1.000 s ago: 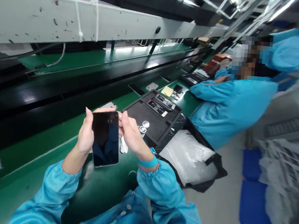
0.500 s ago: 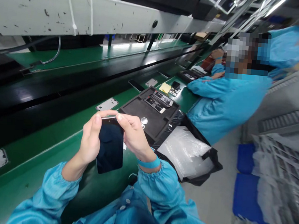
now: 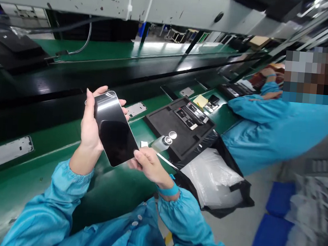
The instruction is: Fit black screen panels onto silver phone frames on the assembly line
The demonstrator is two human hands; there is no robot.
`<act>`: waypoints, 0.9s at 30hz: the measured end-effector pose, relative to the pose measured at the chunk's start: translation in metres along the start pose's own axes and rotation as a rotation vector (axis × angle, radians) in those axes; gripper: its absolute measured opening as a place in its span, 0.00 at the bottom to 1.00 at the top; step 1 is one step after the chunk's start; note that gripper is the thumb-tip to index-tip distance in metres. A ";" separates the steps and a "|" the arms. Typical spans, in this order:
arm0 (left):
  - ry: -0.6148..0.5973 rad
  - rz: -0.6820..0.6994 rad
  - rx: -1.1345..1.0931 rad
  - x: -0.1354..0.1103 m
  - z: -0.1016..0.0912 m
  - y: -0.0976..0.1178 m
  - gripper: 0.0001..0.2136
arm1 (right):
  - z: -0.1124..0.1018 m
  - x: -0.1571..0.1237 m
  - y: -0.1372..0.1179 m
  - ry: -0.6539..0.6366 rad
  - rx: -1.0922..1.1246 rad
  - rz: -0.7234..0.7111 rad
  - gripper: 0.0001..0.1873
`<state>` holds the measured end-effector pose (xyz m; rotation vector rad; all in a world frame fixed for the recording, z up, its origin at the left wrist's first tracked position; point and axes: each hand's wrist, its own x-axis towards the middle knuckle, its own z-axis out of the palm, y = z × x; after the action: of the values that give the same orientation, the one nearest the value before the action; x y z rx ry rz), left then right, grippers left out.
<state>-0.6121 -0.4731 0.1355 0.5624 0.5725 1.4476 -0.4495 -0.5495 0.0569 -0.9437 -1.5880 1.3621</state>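
Left hand [image 3: 90, 126] grasps phone [image 3: 114, 130], screen up; right hand [image 3: 148, 165] pinches at its lower corner, grip unclear, beside black tray [image 3: 177, 130]

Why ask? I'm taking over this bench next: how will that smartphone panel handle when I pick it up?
The smartphone panel is probably stiff: it sits flat on the left hand, the right hand only at its lower corner. Its glossy face looks slippery. Being thin and apparently glass, it is probably fragile.
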 end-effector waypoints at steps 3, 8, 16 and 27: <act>0.028 0.016 0.011 0.000 0.001 -0.006 0.17 | 0.012 0.004 0.018 0.044 0.098 0.021 0.39; 0.033 0.106 0.007 0.005 0.000 -0.011 0.20 | 0.026 0.013 0.029 0.053 0.151 -0.003 0.38; 0.087 0.353 0.014 0.031 -0.013 -0.026 0.30 | 0.021 0.038 0.018 -0.090 0.304 0.073 0.38; 0.277 0.234 0.558 0.147 -0.072 -0.074 0.32 | -0.061 0.005 0.039 0.319 -0.133 0.167 0.31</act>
<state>-0.5997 -0.3293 0.0292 0.8934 1.1806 1.5998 -0.3939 -0.5167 0.0232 -1.3280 -1.3917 1.1560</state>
